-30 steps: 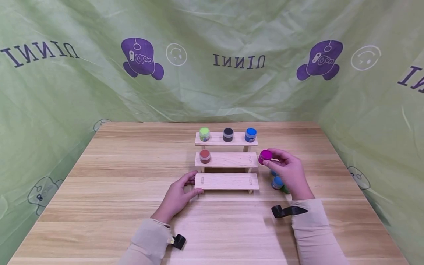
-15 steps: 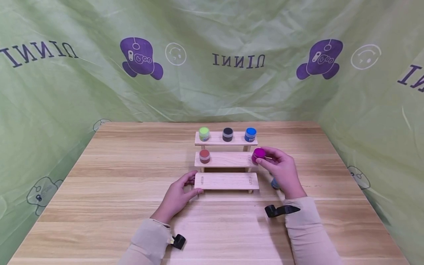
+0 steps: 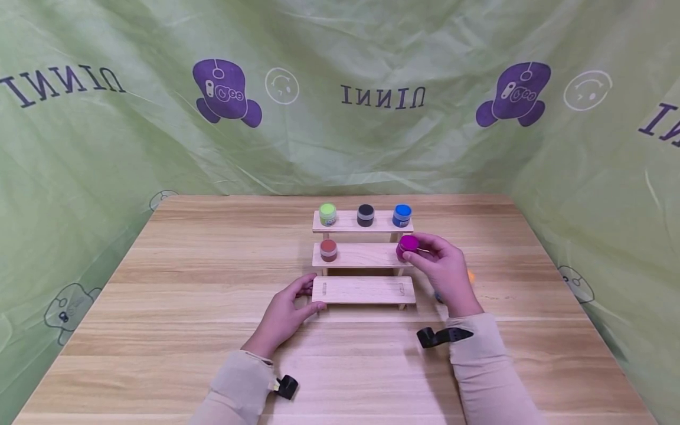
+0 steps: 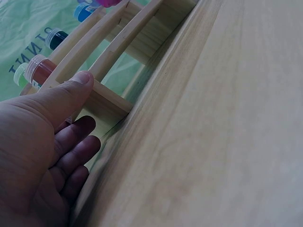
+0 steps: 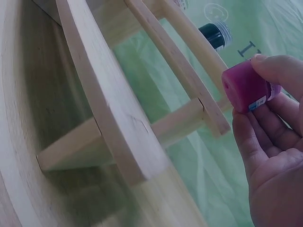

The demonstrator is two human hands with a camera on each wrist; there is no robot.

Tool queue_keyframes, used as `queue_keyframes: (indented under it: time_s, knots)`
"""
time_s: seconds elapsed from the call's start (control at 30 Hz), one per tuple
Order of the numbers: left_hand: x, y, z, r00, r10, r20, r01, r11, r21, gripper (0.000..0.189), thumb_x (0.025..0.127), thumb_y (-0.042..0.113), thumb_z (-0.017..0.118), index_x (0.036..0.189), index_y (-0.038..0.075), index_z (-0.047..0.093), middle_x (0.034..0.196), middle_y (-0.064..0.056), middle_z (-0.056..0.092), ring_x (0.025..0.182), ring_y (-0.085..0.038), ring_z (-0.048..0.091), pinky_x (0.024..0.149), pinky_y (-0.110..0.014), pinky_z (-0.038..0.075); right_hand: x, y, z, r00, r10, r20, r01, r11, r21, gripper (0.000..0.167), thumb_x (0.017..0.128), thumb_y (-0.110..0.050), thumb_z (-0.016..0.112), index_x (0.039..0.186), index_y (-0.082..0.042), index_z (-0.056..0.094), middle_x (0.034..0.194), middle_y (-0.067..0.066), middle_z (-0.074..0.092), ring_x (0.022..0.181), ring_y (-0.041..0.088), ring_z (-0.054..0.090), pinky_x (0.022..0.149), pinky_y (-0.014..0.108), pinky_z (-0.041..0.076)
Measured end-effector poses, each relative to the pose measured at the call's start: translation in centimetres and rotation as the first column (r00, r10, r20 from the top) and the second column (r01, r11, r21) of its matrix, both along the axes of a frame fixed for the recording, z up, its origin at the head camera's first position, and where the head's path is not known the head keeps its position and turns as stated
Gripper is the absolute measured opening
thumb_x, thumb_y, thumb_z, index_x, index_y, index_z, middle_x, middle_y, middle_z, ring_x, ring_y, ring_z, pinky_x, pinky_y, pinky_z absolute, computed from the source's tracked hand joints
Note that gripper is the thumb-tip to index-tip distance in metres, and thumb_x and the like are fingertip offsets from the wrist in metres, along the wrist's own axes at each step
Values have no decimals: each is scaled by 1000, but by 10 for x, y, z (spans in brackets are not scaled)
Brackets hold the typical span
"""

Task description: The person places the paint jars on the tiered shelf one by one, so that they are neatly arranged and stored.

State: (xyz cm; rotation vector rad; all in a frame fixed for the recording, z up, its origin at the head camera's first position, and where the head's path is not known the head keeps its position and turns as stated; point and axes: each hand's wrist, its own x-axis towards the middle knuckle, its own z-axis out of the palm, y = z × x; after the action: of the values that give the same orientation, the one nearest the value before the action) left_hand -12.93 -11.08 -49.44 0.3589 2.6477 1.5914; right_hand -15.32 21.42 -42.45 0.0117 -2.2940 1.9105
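One second on, brought from beyond the right side of the wooden rack (image 3: pixel 363 290) to the right end of its middle shelf (image 3: pixel 366 255): magenta jar (image 3: pixel 408 248), pinched in the right hand (image 3: pixel 448 273), shelf contact unclear. Apparently aligned with the brown jar (image 3: pixel 328 251) at that shelf's left end, but not released. Also gripped, by the left hand (image 3: pixel 287 311): the rack's lower left end.

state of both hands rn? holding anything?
Left hand: closed on the left end of the wooden rack, at its lowest tier.
Right hand: closed, holding the magenta jar.
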Motion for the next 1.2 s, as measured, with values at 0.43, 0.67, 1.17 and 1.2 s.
queue_keyframes:
  time_s: [0.43,0.67,1.17,1.2]
  knots:
    - [1,-1,1,1000,4,8,-4,1000,9,67,81,25,85,141,11,57,113,-1,71,111,-19,64,104,-47,45,-1,-16,3,998,44,36,-43,999,-29,45,85,-11,82,126,-3,65,123,16,66,104,16,69,87,24,55]
    - [1,-2,0,1000,8,8,-8,1000,7,67,81,24,85,141,12,57,113,-1,71,110,-19,64,104,-46,45,-2,-24,4,998,60,19,-59,998,-28,45,84,-10,82,125,-2,66,123,17,65,106,18,68,89,24,55]
    - [0,0,1,1000,3,15,-4,1000,22,67,81,24,85,141,11,57,116,0,70,111,-20,64,104,-46,46,-3,-45,8,995,83,62,-90,990,111,45,87,-12,80,129,-5,64,122,16,65,110,27,66,89,23,55]
    - [0,0,1,1000,3,15,-3,1000,22,67,81,24,85,141,11,57,116,0,70,111,-20,64,104,-46,45,-4,-46,8,995,78,66,-86,988,125,45,87,-13,80,129,-6,64,123,15,65,110,27,66,89,23,54]
